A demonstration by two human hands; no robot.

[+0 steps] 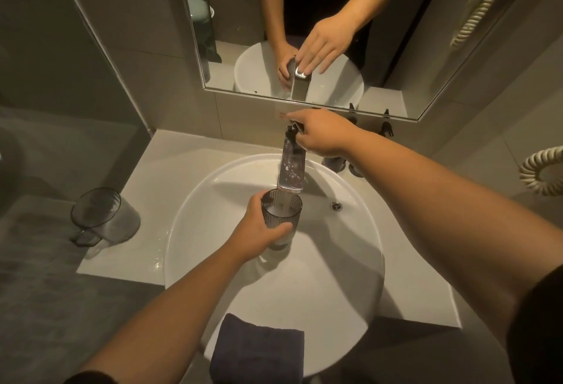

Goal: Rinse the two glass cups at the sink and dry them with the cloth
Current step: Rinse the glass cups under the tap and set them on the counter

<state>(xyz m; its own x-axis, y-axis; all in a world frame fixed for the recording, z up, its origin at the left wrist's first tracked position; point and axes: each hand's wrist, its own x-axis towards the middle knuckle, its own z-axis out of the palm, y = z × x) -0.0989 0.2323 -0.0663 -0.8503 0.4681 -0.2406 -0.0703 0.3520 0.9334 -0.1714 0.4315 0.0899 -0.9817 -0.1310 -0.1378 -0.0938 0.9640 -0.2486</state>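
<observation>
At the white oval basin (359, 249), rinsing the first cup. My left hand (259, 231) wraps the smoky ribbed glass cup (281, 211), fingers and thumb curled round its wall, holding it upright right under the spout of the chrome flat-spouted tap (292, 171). Something pale and frothy sits inside the cup; looks like water running in, though the stream itself is hard to make out. My right hand (323, 135) rests on the tap lever at the far side, fingers stretched flat over it, not gripping.

The second smoky glass cup (105, 216) stands on the pale counter (146, 170) to the left, well apart from the basin, apparently untouched. The dark folded cloth (259, 350) hangs over the near rim of the basin.

Step in hand, I judge: filling and rinsing cup one. Next calls for swirling, tipping the water out into the basin, then shutting the lever or swapping cups.
</observation>
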